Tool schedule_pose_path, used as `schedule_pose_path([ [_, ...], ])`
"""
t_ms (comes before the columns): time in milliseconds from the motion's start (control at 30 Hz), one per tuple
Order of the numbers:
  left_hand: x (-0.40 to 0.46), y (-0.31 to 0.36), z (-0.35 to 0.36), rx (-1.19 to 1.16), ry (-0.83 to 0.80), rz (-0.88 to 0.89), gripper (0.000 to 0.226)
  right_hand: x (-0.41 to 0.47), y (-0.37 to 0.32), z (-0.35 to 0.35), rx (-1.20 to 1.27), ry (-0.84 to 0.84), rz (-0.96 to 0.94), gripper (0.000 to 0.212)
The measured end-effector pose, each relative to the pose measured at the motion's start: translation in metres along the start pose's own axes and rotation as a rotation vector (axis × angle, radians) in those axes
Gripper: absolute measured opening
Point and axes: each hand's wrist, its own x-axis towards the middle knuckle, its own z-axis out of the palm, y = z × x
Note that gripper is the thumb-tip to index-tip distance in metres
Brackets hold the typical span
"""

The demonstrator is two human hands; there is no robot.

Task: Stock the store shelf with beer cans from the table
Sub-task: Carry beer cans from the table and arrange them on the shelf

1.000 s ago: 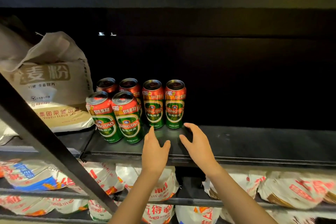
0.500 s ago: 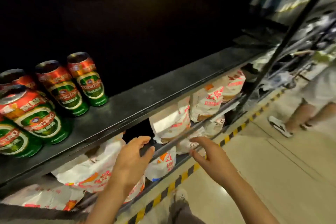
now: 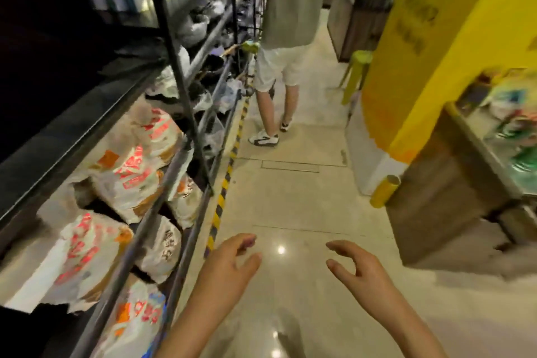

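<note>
Cans gone from view; left hand (image 3: pixel 229 267) and right hand (image 3: pixel 363 270) empty.

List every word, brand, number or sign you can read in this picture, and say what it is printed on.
Nothing here can be read with certainty.
White sacks on the lower shelves: red and orange print, too blurred to read.
Sack by the rail: dark characters, blurred.
Yellow pillar: faint darker characters, not legible.
Packets on the counter at right: green and blue print, unreadable.
No beer cans are in view.
</note>
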Motion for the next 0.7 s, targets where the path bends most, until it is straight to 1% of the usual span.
schedule_pose_path([
  [133,0.035,0.067,0.080,0.070,-0.096,0.146,0.035,-0.026,0.059,-0.075,-0.046,0.139,0.102,0.027],
  [267,0.057,0.152,0.177,0.081,-0.211,0.315,0.036,-0.052,0.124,-0.155,-0.067,0.274,0.253,0.024],
  [367,0.068,0.211,0.250,0.052,-0.307,0.385,0.039,-0.070,0.174,-0.208,-0.026,0.363,0.365,0.027],
  [467,0.075,0.255,0.304,-0.013,-0.408,0.375,0.038,-0.083,0.212,-0.251,0.021,0.410,0.407,0.023],
  [533,0.080,0.275,0.329,-0.042,-0.467,0.355,0.035,-0.086,0.233,-0.274,0.043,0.436,0.417,0.022],
  [633,0.101,0.289,0.351,-0.048,-0.521,0.308,0.029,-0.075,0.261,-0.301,0.077,0.464,0.443,0.027],
  [700,0.123,0.294,0.361,-0.045,-0.528,0.265,0.025,-0.059,0.276,-0.317,0.093,0.457,0.444,0.031],
])
